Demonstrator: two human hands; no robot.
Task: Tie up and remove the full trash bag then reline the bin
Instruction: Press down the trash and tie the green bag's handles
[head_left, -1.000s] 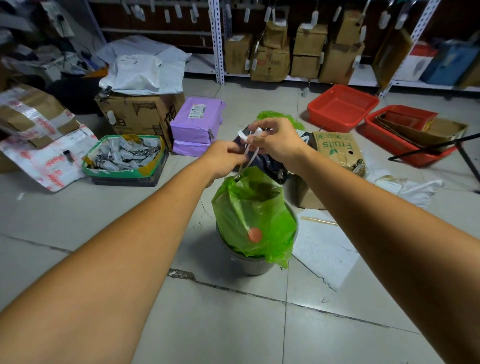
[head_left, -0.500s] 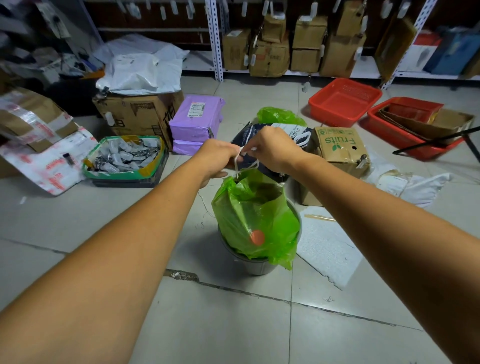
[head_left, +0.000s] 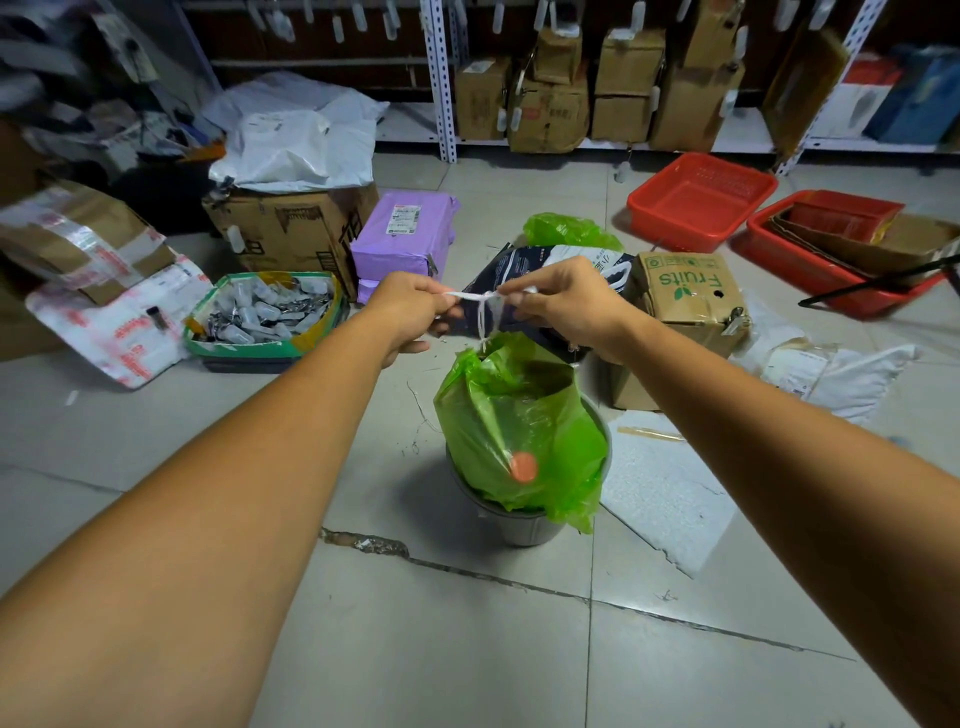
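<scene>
Your left hand (head_left: 410, 312) and your right hand (head_left: 566, 306) are both clenched on the white drawstring (head_left: 475, 296), one at each end, with the cord stretched level between them. From the middle of that span, two strands drop down to the gathered mouth of the green trash bag (head_left: 514, 421).

Your trash bag sits in the grey bin (head_left: 524, 525), directly below your hands. Its neck is drawn together at the top; the body bulges above the rim, and a loose flap hangs over the near right side of the bin. An orange round item (head_left: 523, 466) shows through the plastic low on the front.

Your bin stands upright on the tiled floor (head_left: 415, 649), just beyond a cracked tile joint. A white sheet (head_left: 670, 499) lies flat on the floor just right of it.

Beyond your right hand stands a cardboard box (head_left: 685, 296) printed "Fruits". A dark bag (head_left: 545, 265) lies between your hands and a second piece of green plastic (head_left: 569, 231). Beyond your left hand lies a purple parcel (head_left: 405, 234); further left is a green tray (head_left: 265, 317) of small packets. Two red baskets (head_left: 701, 200) sit at far right, before the shelving (head_left: 441, 78).
</scene>
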